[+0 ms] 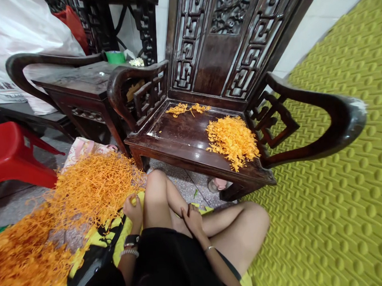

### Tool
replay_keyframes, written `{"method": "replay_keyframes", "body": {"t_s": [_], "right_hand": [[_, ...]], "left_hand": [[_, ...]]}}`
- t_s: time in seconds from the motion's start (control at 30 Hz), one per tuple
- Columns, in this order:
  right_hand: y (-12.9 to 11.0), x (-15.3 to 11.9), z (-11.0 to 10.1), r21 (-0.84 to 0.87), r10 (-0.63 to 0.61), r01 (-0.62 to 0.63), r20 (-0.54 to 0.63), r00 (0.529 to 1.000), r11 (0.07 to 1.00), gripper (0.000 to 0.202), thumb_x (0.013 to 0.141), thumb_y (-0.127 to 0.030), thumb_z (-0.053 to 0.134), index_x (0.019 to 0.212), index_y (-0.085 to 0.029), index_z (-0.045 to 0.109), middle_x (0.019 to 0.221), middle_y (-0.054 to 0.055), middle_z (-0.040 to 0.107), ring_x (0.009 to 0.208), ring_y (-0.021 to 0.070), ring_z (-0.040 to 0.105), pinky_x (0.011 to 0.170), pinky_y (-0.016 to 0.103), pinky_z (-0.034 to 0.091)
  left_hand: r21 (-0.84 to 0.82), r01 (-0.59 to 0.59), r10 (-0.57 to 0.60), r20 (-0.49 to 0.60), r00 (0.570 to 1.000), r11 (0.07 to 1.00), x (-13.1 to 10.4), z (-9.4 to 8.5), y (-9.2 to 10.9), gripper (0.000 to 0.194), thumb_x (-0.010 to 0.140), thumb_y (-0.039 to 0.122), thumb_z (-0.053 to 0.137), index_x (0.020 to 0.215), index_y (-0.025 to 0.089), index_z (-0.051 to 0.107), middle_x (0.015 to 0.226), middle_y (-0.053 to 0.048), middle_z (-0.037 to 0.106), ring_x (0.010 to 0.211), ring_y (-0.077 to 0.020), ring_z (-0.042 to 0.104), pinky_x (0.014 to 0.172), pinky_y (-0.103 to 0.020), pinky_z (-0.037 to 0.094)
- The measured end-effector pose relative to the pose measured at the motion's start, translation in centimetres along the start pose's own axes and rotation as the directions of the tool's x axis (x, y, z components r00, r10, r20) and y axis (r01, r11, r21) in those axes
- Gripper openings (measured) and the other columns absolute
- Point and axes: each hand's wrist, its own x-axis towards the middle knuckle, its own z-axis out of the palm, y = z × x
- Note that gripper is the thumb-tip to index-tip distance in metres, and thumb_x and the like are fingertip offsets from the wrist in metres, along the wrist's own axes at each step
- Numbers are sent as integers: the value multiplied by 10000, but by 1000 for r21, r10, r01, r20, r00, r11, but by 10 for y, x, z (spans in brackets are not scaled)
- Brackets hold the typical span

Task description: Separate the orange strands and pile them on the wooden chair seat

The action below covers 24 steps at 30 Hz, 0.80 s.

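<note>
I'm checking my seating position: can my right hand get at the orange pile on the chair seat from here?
Probably yes. The right hand rests low between the knees, and the orange pile lies near the chair seat front edge, with nothing between them.

A dark carved wooden armchair (219, 64) stands at centre, its seat facing the camera; a heap of orange strands (232, 141) lies on the right part of the seat; a smaller scatter (186, 109) lies near the backrest. A dark wooden side table (82, 80) stands just left of the chair; a green cup (115, 57) rests on its far edge. A red plastic stool (12, 154) stands at far left; a white printed bag (18, 28) sits behind it; a red bag (74, 23) shows beside that. A green-yellow embossed mat (335, 203) covers the floor on the right; grey speckled flooring (180, 184) shows below the chair.
</note>
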Motion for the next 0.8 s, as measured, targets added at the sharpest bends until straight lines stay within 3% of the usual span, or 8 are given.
{"method": "replay_keyframes", "body": {"t_s": [0.1,0.3,0.53,0.63,0.73,0.8], "right_hand": [[2,2,-4,65,-14,17,-39,999,998,466,949,-416,370,1206,-83,573,1196,157,618,1143,251,541,979,291,387],[11,8,-15,118,9,-1,-63,998,993,495,979,-393,261,1171,-71,584,1153,150,641,1101,217,568,976,266,383],[3,-5,-7,26,-18,18,-8,1000,999,414,918,-337,421,1202,-83,582,1203,169,609,1122,277,550,971,331,386],[2,-6,-5,-1,-27,27,8,1000,1000,437,923,-349,404,1215,-68,565,1190,180,603,1114,289,551,960,346,391],[3,-5,-7,-14,-42,43,20,999,999,485,915,-401,421,1233,-56,543,1177,185,599,1112,301,547,948,356,396],[4,-5,-8,-22,-53,54,25,998,998,523,888,-439,469,1239,-56,533,1190,185,589,1122,309,537,947,357,394]], "left_hand": [[26,25,-26,26,999,999,5,0,0,369,838,364,480,1064,97,600,1114,-183,641,1131,-318,558,1023,-500,376],[2,-17,17,201,980,1000,3,-2,3,437,851,380,445,1146,98,602,1176,-171,643,1140,-294,568,1024,-442,412],[-59,-95,111,369,923,994,-15,0,25,525,929,442,313,1235,97,564,1232,-163,626,1171,-257,570,1037,-382,424],[-56,-136,148,415,898,989,-18,5,39,634,888,509,412,1362,89,432,1373,-186,518,1292,-278,473,1085,-388,376],[-23,-169,162,442,882,985,-20,12,51,896,754,554,615,1432,61,298,1477,-245,361,1376,-361,339,1111,-439,332],[7,-174,152,450,880,985,-20,15,55,1015,681,556,696,1437,34,266,1474,-285,330,1367,-419,322,1097,-481,333]]}}
